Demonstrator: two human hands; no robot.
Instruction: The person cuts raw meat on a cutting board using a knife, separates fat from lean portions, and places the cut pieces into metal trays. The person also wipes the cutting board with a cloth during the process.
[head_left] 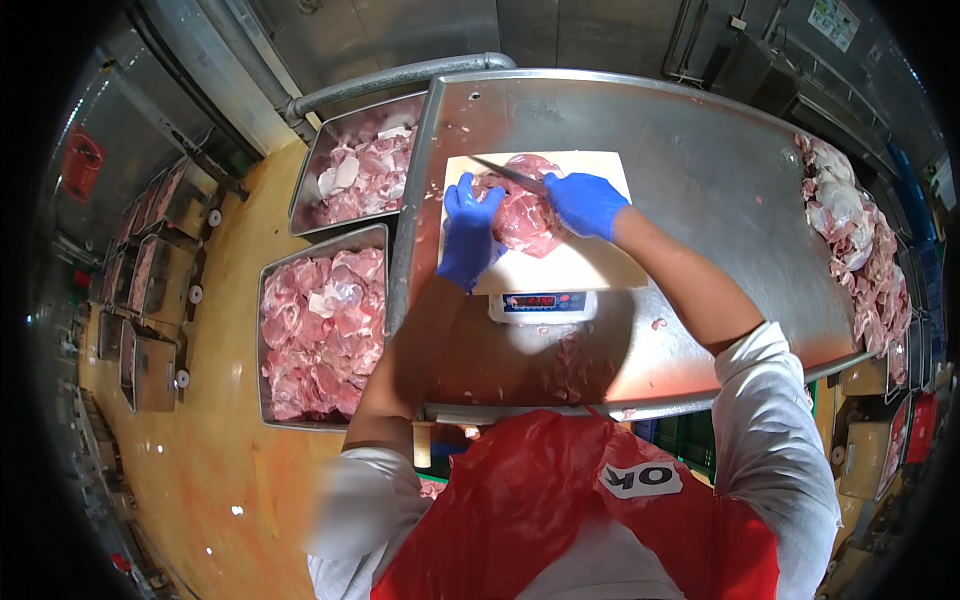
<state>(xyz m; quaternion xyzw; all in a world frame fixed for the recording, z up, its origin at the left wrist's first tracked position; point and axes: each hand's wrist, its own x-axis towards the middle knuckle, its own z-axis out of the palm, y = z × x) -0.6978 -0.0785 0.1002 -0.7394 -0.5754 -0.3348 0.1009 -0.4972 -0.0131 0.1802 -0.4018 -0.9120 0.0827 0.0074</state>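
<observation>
A piece of raw meat (528, 220) lies on a white cutting board (600, 262), which rests on top of a white digital scale (543, 308). My right hand (588, 206), in a blue glove, is closed round the handle of a knife (508, 174). Its blade points to the far left, across the upper part of the meat. At the meat's left edge is my left hand (470, 236), also gloved in blue. Its thumb and forefinger are apart, with an edge of the meat between them. The knife's handle is hidden inside my right hand.
The board and scale stand on a steel table (700, 190) with a raised rim. Two metal bins of cut meat, a near one (325, 335) and a far one (365, 170), adjoin its left side. A meat pile (850, 235) lines the right edge. Wheeled bins (155, 275) stand farther left.
</observation>
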